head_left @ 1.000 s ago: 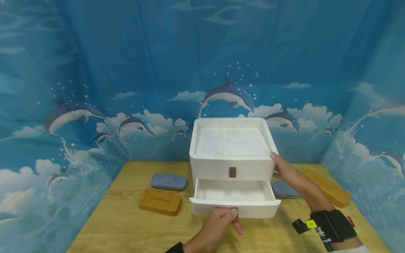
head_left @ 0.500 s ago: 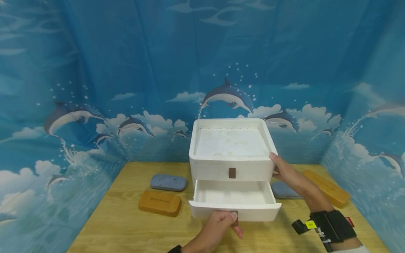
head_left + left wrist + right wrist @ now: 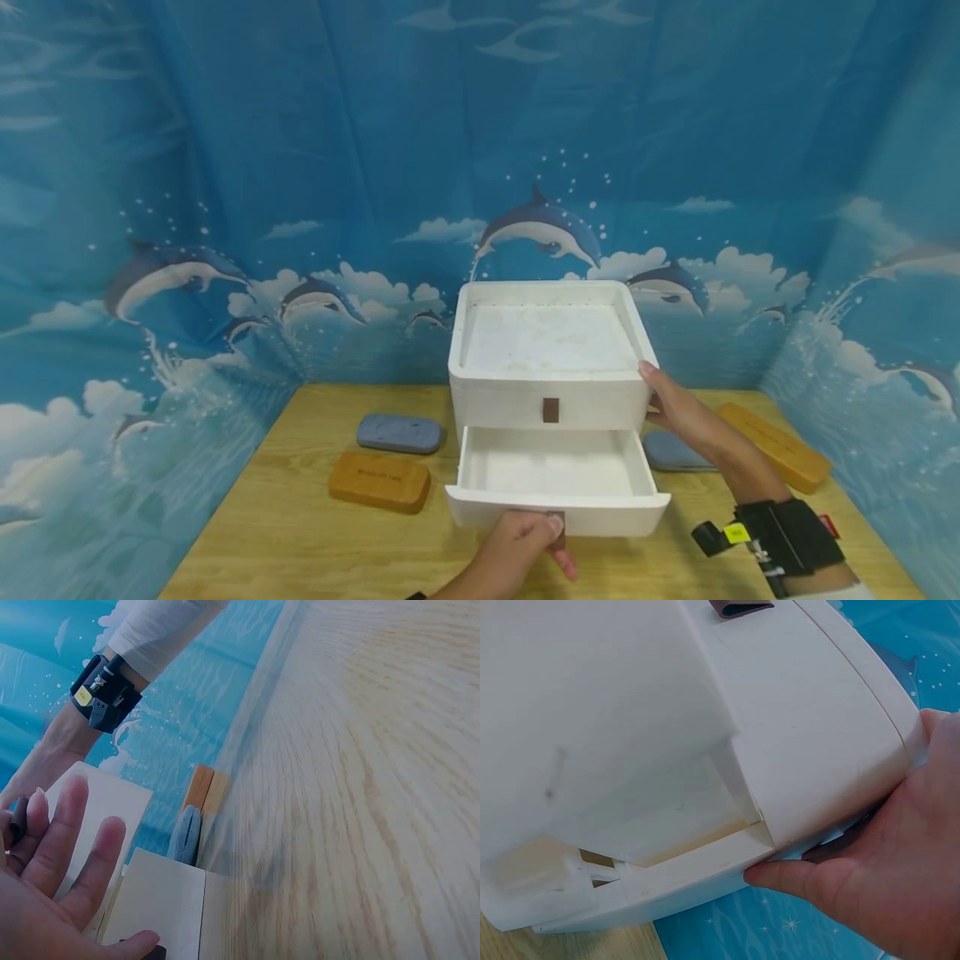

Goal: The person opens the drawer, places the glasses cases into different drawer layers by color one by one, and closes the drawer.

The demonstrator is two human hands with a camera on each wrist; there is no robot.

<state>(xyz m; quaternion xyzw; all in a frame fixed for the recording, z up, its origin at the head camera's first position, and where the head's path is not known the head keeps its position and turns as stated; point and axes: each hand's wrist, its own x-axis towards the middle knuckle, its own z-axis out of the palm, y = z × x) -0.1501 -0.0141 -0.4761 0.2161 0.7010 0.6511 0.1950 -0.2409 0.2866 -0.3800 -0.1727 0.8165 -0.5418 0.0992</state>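
Observation:
A white two-drawer storage box (image 3: 517, 403) stands on the table with its lower drawer (image 3: 615, 521) pulled out toward me. The drawer is bare inside. My left hand (image 3: 513, 542) pinches the drawer's brown pull tab (image 3: 558, 540) between thumb and fingers. In the left wrist view, the other fingers of that hand (image 3: 60, 877) extend below the tab. My right hand (image 3: 678, 408) holds the box's right side, thumb at the top front corner. The right wrist view shows this hand (image 3: 885, 877) against the side wall. The upper drawer, with its own brown tab (image 3: 551, 410), is closed.
Left of the box lie a blue-grey glasses case (image 3: 399, 433) and an orange case (image 3: 379, 482). On the right are another blue-grey case (image 3: 675, 452), partly behind my right arm, and another orange case (image 3: 776, 446). A blue dolphin-print curtain surrounds the wooden table (image 3: 262, 517).
The lower drawer has slid a little farther out toward me, and my left hand has moved with it. My right hand stays at the box's right side.

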